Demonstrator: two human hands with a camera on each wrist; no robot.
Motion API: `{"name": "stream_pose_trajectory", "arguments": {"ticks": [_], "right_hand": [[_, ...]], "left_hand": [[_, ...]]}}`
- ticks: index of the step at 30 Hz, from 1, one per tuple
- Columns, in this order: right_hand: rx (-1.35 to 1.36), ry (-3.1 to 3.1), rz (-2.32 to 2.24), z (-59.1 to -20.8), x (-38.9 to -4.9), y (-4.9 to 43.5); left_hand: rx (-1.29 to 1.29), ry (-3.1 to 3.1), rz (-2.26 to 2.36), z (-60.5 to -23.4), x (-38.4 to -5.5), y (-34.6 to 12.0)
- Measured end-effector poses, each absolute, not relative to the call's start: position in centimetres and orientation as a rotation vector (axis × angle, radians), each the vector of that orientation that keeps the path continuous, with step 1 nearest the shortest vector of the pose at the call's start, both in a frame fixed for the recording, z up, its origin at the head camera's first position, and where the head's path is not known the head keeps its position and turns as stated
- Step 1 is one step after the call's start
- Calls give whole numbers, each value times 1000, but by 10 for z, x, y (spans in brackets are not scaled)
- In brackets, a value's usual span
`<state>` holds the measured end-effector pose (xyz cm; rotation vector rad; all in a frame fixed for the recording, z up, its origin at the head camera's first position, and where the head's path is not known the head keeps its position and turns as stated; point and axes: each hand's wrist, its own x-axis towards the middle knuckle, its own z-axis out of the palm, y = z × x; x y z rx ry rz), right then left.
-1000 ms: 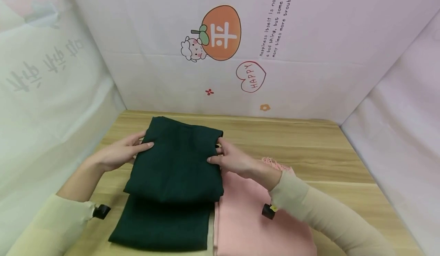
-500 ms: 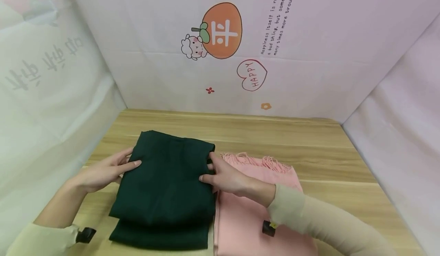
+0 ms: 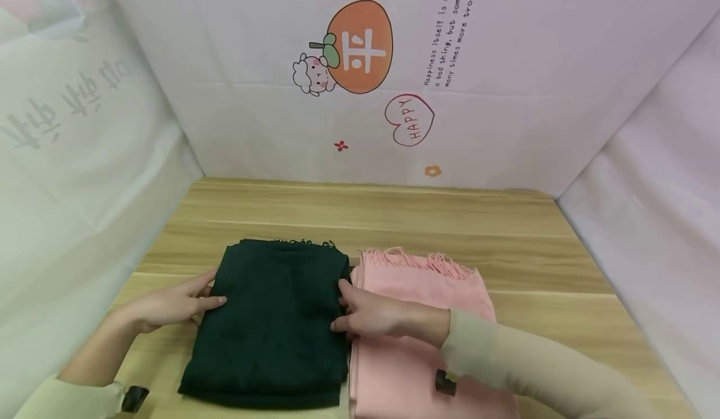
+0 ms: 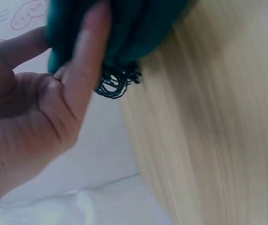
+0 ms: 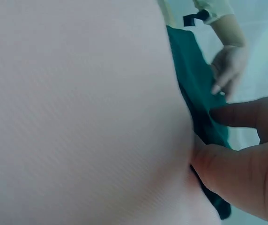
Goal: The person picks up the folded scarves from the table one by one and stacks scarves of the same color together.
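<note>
A dark green fringed scarf lies folded in a flat stack on the left half of the table in the head view. My left hand pinches its left edge, thumb on top and the other fingers tucked behind. On the opposite edge my right hand grips the cloth the same way, its forearm reaching over the pink scarf. Dark fringe threads hang beside the left fingers in the left wrist view. In the right wrist view, the pink cloth fills most of the picture beside the right thumb.
A folded pink scarf with fringe along its far end lies right beside the green one. The wooden table meets a white printed curtain at the back, with white cloth walls on both sides.
Both hands have drawn the upper green fold toward the person and lowered it onto the lower layer, so its edges now nearly line up. Green fringe shows at the far edge.
</note>
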<state>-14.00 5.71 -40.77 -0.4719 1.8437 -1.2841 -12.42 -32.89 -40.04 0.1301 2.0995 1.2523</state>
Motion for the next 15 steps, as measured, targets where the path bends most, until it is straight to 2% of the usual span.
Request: {"name": "stream_pose_trajectory", "arguments": {"ticks": [8, 15], "right_hand": [[-613, 1945, -1035, -379, -144, 83], [-890, 2115, -902, -365, -149, 115]], "left_hand": [[137, 2247, 1197, -406, -129, -329], [341, 2573, 1032, -401, -138, -323]]}}
